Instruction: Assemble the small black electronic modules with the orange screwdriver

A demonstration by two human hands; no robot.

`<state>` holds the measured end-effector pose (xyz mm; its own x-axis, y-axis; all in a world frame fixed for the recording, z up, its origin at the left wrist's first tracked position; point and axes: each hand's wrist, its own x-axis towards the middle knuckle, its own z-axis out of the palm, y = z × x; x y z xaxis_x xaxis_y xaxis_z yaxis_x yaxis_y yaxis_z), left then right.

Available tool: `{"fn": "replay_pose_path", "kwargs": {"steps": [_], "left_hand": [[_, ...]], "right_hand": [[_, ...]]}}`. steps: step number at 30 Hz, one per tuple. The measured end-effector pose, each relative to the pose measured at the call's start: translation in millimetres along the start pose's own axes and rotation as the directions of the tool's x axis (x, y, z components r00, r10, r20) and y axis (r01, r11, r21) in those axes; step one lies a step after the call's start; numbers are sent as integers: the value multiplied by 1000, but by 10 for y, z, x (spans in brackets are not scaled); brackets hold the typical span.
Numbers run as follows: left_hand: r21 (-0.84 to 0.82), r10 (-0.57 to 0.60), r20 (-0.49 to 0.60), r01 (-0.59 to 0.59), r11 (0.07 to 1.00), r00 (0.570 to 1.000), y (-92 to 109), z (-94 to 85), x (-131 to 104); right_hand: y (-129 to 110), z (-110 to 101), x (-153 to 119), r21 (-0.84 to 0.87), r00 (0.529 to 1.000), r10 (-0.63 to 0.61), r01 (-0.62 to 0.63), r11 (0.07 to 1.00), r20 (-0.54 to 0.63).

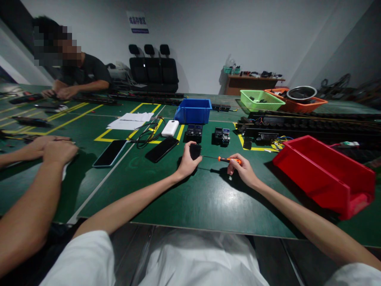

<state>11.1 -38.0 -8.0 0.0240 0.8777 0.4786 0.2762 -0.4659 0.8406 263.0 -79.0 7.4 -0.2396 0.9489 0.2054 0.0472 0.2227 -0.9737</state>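
Tabletop: a glossy green work surface [178, 202] with yellow and white lines, in front of the wearer.
Right hand: the bare right hand [245, 171] grasps the orange-and-black handle of a slim screwdriver [228, 160].
Screwdriver: it lies nearly level, long axis running side to side, its thin shaft pointing left from the grip.
Left hand: the bare left hand [187, 165] grips a small black rectangular block [195, 151] between thumb and fingers, above the table.
Block: it is left of the right hand, roughly in line with the shaft; the tip is close to it and the left thumb, but contact cannot be told.
Right side: an open red plastic bin [309, 176].
Left side: a dark phone [162, 149], a pale-edged phone [110, 153] and a neighbour's forearms [44, 186].
Beyond the hands: two black modules [194, 133] side by side but apart, a white rounded box [170, 128], then a blue plastic bin [195, 112].
Far left: a dark-shirted person [97, 73] leans over the table.
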Motion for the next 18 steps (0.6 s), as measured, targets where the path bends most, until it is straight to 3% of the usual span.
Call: {"fn": "replay_pose_path", "kwargs": {"steps": [8, 18], "left_hand": [[10, 20, -10, -20, 1000, 1000, -21, 9, 3], [15, 16, -8, -16, 1000, 1000, -22, 5, 5]], "right_hand": [[13, -12, 14, -2, 998, 63, -63, 998, 20], [21, -18, -8, 7, 1000, 7, -7, 1000, -4]]}}
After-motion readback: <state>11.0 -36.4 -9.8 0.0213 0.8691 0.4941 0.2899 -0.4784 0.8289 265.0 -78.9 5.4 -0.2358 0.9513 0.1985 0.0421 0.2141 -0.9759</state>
